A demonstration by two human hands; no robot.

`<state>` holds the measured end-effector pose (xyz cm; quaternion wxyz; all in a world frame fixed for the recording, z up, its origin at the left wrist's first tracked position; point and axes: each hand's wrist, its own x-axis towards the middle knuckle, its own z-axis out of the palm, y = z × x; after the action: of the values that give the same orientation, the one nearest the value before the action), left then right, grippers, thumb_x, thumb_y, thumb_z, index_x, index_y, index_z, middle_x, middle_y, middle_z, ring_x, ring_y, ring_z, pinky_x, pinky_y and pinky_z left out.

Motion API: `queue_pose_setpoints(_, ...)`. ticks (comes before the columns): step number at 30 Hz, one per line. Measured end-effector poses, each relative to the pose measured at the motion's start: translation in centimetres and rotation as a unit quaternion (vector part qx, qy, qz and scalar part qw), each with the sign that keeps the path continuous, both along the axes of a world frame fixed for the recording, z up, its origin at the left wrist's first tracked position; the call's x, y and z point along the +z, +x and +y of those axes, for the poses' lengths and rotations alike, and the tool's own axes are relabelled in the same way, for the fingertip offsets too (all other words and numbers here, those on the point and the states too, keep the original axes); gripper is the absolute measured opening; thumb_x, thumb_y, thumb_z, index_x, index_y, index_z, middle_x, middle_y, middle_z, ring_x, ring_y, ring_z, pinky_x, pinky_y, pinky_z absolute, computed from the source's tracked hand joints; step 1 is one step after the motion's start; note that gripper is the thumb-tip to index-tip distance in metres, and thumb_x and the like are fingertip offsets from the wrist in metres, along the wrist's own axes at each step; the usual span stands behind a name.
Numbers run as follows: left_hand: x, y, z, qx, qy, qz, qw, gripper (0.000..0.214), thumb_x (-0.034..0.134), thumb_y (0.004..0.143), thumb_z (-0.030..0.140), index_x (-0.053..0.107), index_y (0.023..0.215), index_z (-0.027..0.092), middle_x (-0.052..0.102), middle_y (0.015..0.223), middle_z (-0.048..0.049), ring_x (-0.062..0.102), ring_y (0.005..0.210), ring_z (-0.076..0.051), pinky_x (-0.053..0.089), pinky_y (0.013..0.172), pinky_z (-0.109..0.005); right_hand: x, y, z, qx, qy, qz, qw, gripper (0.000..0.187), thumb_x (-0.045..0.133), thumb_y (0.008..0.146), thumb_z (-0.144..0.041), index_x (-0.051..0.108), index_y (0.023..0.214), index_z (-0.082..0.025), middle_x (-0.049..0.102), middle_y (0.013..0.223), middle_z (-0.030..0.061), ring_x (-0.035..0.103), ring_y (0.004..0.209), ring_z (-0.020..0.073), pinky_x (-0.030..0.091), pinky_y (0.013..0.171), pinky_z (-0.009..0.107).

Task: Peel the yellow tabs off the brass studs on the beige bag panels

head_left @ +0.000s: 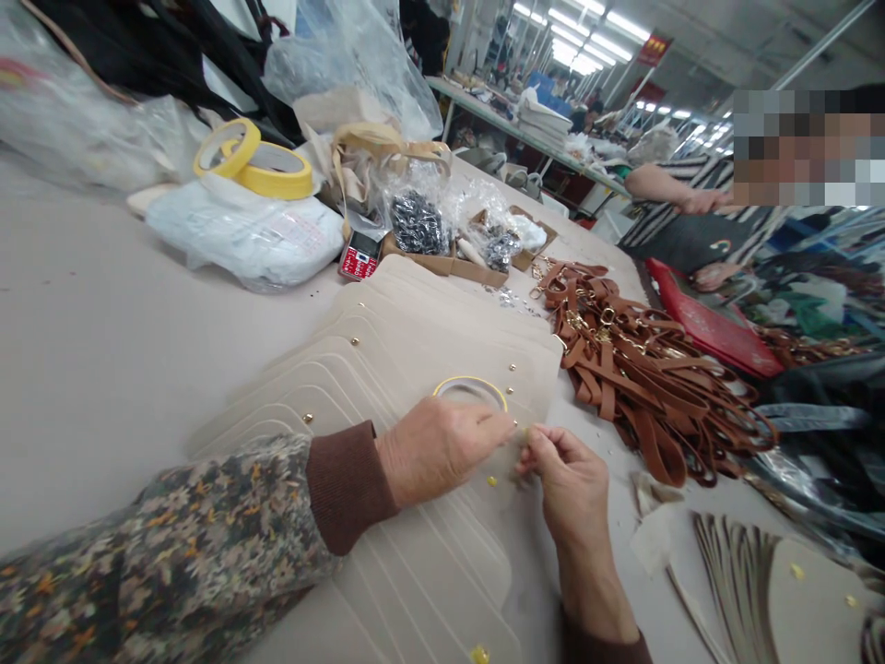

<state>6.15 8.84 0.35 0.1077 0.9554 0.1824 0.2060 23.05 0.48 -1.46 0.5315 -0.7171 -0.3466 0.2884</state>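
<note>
My left hand (449, 444) is closed, its fingers against a thin roll of yellow tape (471, 380) whose ring shows above the knuckles. Close to its fingertips, my right hand (568, 475) pinches something small, perhaps a bit of tape, too small to make out. Both hands are over overlapping beige panels (429, 323) fanned across the table. Small gold-coloured studs (308, 419) sit on several panels, and a yellow patch (491, 480) covers one spot just below the hands.
Thicker yellow tape rolls (280, 172) lie on a plastic-wrapped packet (241, 231). Behind the panels are a red device (360, 256) and a cardboard box (477, 269) with bagged hardware. Brown straps (622, 360) heap at right, above more beige panels (808, 599). A co-worker (698, 198) is across the table.
</note>
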Motion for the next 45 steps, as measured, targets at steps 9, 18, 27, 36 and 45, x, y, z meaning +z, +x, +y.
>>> queue_pose_setpoints(9,-0.1,0.6,-0.2,0.026,-0.017,0.138,0.99,0.012,0.043,0.094,0.012,0.053,0.09,0.017,0.057,0.083,-0.0052,0.057,0.076,-0.021,0.046,0.06,-0.03,-0.8,0.6,0.4,0.029,-0.038,-0.095,0.994,0.036,0.068,0.075,-0.047,0.071,0.083,-0.012,0.065,0.06,0.0018,0.058,0.05,0.0131,0.051,0.051,0.026)
queue_pose_setpoints(18,-0.2,0.6,-0.2,0.022,-0.031,0.145,0.989,0.015,0.039,0.095,0.011,0.054,0.094,0.016,0.057,0.085,-0.0064,0.057,0.077,-0.021,0.048,0.06,-0.03,-1.0,0.6,0.9,0.034,-0.063,-0.31,0.948,0.032,0.061,0.081,-0.045,0.067,0.095,-0.017,0.067,0.061,0.0004,0.062,0.054,0.0158,0.048,0.06,0.027)
queue_pose_setpoints(27,-0.4,0.8,-0.1,0.024,-0.036,0.143,0.989,0.013,0.042,0.094,0.012,0.054,0.093,0.016,0.058,0.084,-0.0063,0.059,0.075,-0.02,0.048,0.06,-0.03,-1.7,0.6,-0.4,0.032,-0.028,-0.324,0.945,0.031,0.057,0.085,-0.046,0.072,0.085,-0.019,0.072,0.07,0.0043,0.065,0.061,0.0171,0.05,0.064,0.027)
queue_pose_setpoints(36,0.2,0.6,0.9,0.052,-0.009,0.101,0.993,0.015,0.039,0.096,0.012,0.054,0.097,0.015,0.06,0.091,-0.0064,0.057,0.082,-0.02,0.047,0.066,-0.031,-0.5,0.9,0.4,0.14,-0.023,-0.393,0.909,0.025,0.052,0.09,-0.035,0.072,0.087,-0.021,0.074,0.082,0.0035,0.067,0.07,0.0164,0.049,0.068,0.025)
queue_pose_setpoints(45,-0.2,0.7,2.0,0.073,0.014,0.095,0.993,0.014,0.042,0.093,0.01,0.055,0.097,0.014,0.061,0.092,-0.0075,0.054,0.088,-0.023,0.046,0.071,-0.033,-1.1,1.5,1.6,0.14,0.03,-0.484,0.863,0.038,0.035,0.093,-0.017,0.057,0.124,-0.018,0.071,0.1,0.008,0.062,0.091,0.0207,0.048,0.083,0.035)
